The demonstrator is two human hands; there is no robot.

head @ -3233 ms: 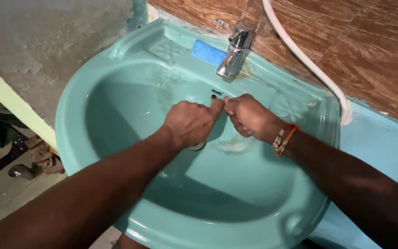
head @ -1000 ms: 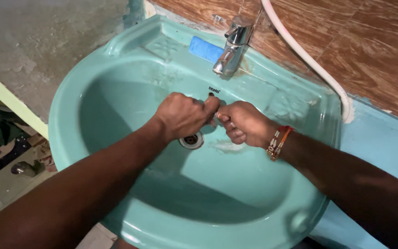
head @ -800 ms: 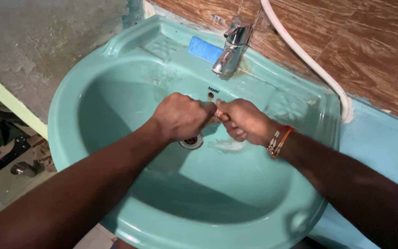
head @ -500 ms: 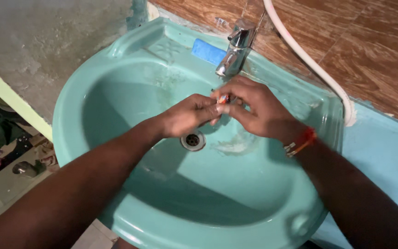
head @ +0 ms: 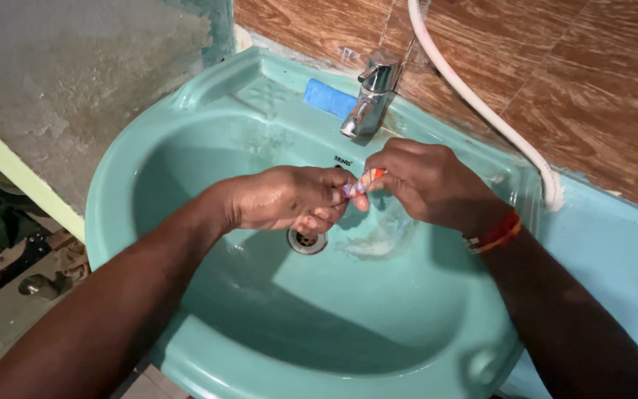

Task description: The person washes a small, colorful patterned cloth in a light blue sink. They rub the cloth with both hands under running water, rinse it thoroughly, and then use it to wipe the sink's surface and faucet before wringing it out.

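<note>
Left hand and right hand meeting over the teal sink, both pinching a small orange-and-white sachet between fingertips. Left fingers curled, thumb and forefinger clamped on the lower left end; right thumb and forefinger clamped on the upper right end. Sachet stretched between the two grips, long axis running lower left to upper right, tilted slightly up toward the right hand. Equally near both hands, touching each. Left hand looks wet. Sachet held just below the chrome tap spout and above the drain, drain slightly left and lower. Red-orange thread bracelet on right wrist. Blue soap bar on sink ledge left of tap. White hose running down brown tiled wall behind. No water stream visible from tap.
</note>
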